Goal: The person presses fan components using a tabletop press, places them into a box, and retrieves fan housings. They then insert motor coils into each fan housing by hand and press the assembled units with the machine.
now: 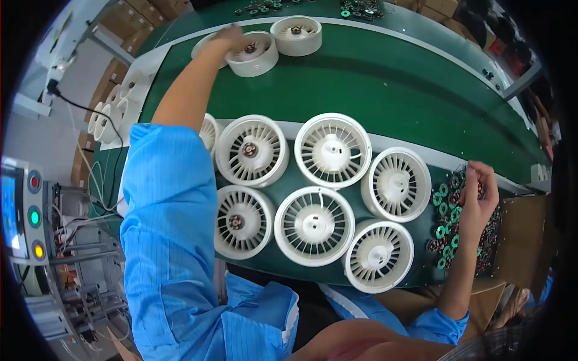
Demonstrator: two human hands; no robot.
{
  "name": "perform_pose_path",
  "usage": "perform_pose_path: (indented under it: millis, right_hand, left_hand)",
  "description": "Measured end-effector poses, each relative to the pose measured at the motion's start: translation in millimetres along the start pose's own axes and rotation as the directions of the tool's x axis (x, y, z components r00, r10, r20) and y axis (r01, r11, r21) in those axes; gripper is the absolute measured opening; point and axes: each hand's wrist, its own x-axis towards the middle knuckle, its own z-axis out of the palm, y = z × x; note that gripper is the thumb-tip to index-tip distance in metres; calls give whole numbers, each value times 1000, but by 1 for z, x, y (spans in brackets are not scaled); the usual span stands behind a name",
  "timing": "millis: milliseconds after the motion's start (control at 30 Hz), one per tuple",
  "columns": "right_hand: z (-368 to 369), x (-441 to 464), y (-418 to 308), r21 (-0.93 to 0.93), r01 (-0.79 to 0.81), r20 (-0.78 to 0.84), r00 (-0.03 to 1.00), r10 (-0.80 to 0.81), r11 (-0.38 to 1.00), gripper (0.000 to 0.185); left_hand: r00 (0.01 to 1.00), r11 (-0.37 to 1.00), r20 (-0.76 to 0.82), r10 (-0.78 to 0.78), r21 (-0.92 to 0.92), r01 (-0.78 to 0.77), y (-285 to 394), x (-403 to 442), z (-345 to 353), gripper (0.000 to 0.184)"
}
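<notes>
Ten white, round, finned plastic housings (314, 225) show on the green tabletops (385, 90): seven near, three beyond. Small green-ringed metal coils (441, 231) are too many to count.

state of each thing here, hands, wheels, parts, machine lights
Left hand, over the far wheels, grip hidden
Right hand, fingers curled by the coil parts, hold unclear
Coil parts, loose, heaped
Rightmost far wheel, dark part in centre
Two near wheels, dark part in each centre
Four near wheels, open side up, centres without that part
Partly hidden near wheel, centre covered
Screen, lit
Green button, lit
Yellow button, lit
</notes>
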Motion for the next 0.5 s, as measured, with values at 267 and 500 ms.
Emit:
perform_pose_path:
  millis: [267, 500]
  right_hand:
    - [-4, 3, 16, -63, -68, 12, 998, 69, 996, 11]
    - [-10, 0, 37, -130, -89, 28, 995, 93, 988, 14]
  left_hand:
    - [983, 989, 130, 134, 47, -141, -37, 46, 40, 47]
    - [996, 997, 63, 66, 26, -68, -125, 20, -24, 53]
